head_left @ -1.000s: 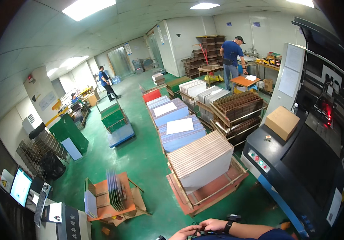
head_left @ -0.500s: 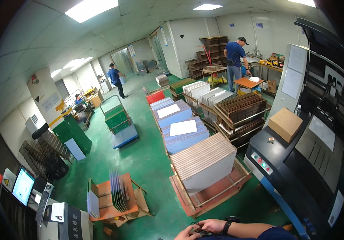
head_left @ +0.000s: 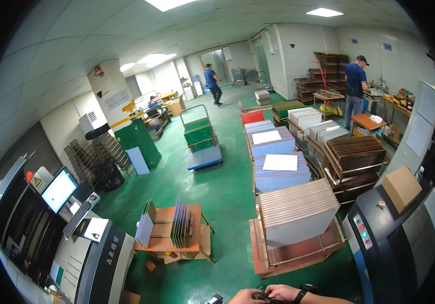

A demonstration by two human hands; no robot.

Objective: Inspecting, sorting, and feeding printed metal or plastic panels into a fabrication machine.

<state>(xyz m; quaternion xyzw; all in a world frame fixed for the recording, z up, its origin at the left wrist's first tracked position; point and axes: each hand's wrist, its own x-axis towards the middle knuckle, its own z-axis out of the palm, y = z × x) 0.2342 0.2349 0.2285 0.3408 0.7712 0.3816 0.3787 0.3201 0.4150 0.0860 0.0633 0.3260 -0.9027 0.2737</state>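
At the lower edge, we find the left hand [head_left: 245,296] and the right hand [head_left: 282,292] together, fingers curled narrow on a small dark corded item [head_left: 270,300]; the frame cuts it off, so we cannot tell its kind. We judge the step in hand to be manipulating this item; the next move calls for a steady two-handed hold, cord kept free. Ahead, we allow clearance at the corner of the red-brown cart [head_left: 260,264], loaded with upright panels. To its left is the orange table [head_left: 195,215]; between them, green floor [head_left: 226,223] gives us a passage. The right-side machine [head_left: 366,206] and left-side machine [head_left: 98,272] bound the room. Farther on, the blue trolley [head_left: 204,158] narrows the aisle; beyond it, we see a co-worker [head_left: 211,80]
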